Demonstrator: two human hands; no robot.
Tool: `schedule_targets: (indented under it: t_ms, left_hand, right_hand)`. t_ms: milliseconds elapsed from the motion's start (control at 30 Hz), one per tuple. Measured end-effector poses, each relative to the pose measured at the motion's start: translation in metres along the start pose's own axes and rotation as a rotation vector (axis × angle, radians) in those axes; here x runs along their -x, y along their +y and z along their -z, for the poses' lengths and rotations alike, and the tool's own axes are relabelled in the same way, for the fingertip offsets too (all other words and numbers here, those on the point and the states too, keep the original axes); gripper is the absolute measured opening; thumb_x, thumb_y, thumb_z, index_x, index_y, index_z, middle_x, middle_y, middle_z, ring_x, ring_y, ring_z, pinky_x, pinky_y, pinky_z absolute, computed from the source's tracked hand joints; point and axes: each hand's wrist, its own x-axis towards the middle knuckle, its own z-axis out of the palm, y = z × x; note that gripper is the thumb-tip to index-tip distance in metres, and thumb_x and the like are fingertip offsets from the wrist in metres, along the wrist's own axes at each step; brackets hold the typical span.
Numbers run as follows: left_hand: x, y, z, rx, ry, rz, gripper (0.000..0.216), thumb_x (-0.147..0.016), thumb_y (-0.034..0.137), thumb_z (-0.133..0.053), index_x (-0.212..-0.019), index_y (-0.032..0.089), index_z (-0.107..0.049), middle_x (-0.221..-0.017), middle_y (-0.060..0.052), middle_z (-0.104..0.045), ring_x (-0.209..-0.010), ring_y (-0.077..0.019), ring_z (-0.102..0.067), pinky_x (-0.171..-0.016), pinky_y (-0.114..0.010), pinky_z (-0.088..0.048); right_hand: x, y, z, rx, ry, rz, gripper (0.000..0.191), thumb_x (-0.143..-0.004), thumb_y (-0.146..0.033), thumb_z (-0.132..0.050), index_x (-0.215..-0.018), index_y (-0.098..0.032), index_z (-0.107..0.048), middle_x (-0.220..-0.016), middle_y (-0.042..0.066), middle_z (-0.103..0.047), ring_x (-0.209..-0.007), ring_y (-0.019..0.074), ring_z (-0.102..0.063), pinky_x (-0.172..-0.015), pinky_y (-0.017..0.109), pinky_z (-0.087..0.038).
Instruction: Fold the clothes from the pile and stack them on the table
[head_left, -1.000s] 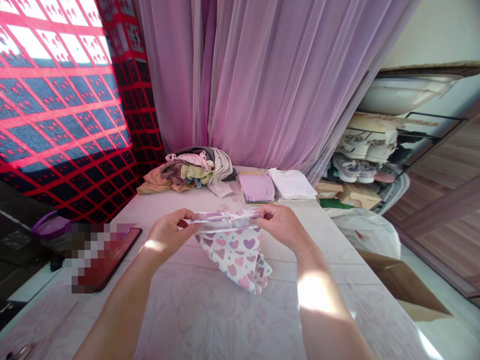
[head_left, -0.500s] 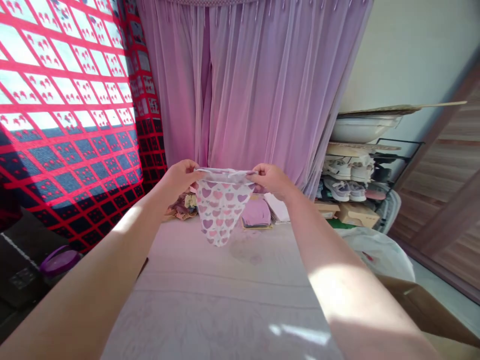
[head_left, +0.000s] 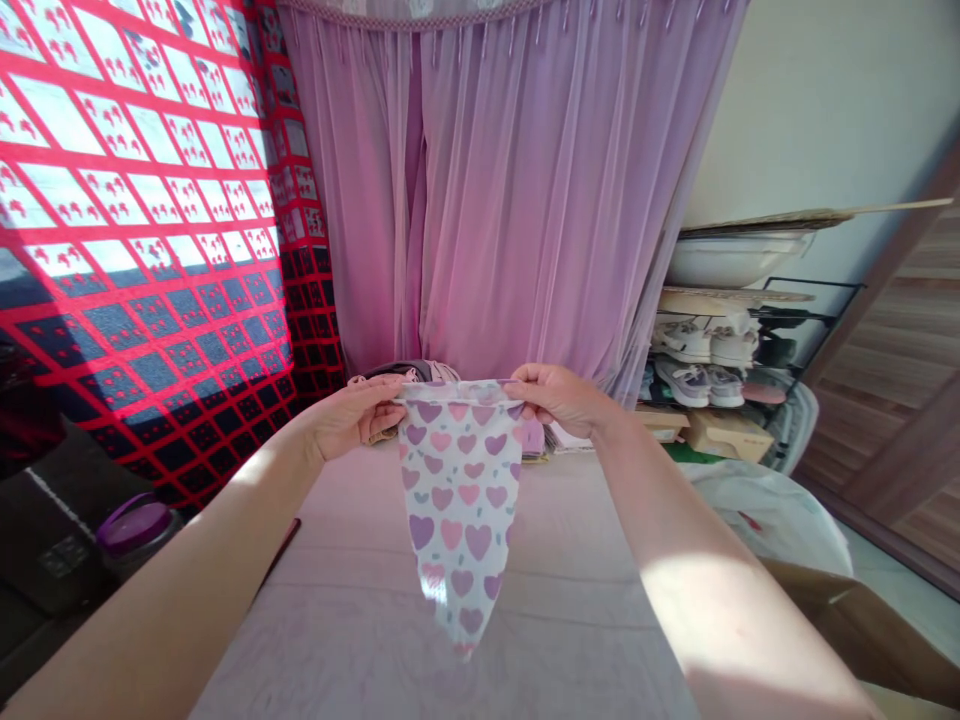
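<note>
A small white garment printed with pink and purple hearts (head_left: 459, 500) hangs stretched out above the table (head_left: 555, 600). My left hand (head_left: 352, 415) pinches its top left corner and my right hand (head_left: 551, 395) pinches its top right corner, both held at about the same height. The cloth tapers downward to a point just over the tabletop. Behind it, partly hidden, lie a heap of crumpled clothes (head_left: 409, 372) and a folded stack (head_left: 562, 438).
Pink sheer curtains (head_left: 510, 190) hang behind the table, with a red and black patterned cloth (head_left: 150, 250) on the left. A shoe rack (head_left: 720, 350) stands at the right, with a white bag (head_left: 772, 520) and a cardboard box (head_left: 847, 620) beside the table. A purple-lidded jar (head_left: 135, 525) sits at the left.
Both hands lifted the heart-print garment off the table and held it up; it has now dropped open to its full length, hanging lower than half a second ago.
</note>
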Motion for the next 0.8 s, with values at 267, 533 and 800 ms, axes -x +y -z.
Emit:
schedule_targets:
  t_ms: [267, 533, 800]
  left_hand:
    - [-0.010, -0.023, 0.004, 0.019, 0.085, -0.034, 0.015, -0.077, 0.003, -0.063, -0.085, 0.016, -0.064, -0.071, 0.001, -0.067, -0.060, -0.0063, -0.066, -0.062, -0.013, -0.058]
    - [-0.002, -0.002, -0.008, -0.186, 0.139, -0.442, 0.020, -0.073, 0.018, -0.071, -0.091, 0.017, -0.062, -0.078, 0.003, -0.063, -0.071, -0.0074, -0.064, -0.072, -0.019, -0.056]
    - [0.071, -0.146, 0.018, -0.398, -0.019, -0.119, 0.022, -0.071, 0.032, -0.067, -0.087, 0.019, -0.061, -0.073, 0.002, -0.061, -0.070, -0.0120, -0.056, -0.068, -0.024, -0.046]
  right_hand:
    - [0.009, 0.024, -0.006, -0.118, -0.024, 0.039, 0.027, -0.066, -0.029, -0.076, -0.090, -0.023, -0.064, -0.067, -0.006, -0.061, -0.058, 0.0080, -0.062, -0.053, 0.018, -0.051]
    - [0.000, 0.020, -0.007, -0.082, 0.159, 0.262, 0.013, -0.070, -0.030, -0.069, -0.079, -0.021, -0.066, -0.081, -0.002, -0.067, -0.073, 0.0116, -0.064, -0.078, 0.030, -0.054]
    - [0.087, 0.133, -0.037, 0.181, -0.112, 0.055, 0.029, -0.073, -0.018, -0.060, -0.101, -0.023, -0.056, -0.081, -0.004, -0.060, -0.073, 0.0113, -0.057, -0.068, 0.022, -0.044]
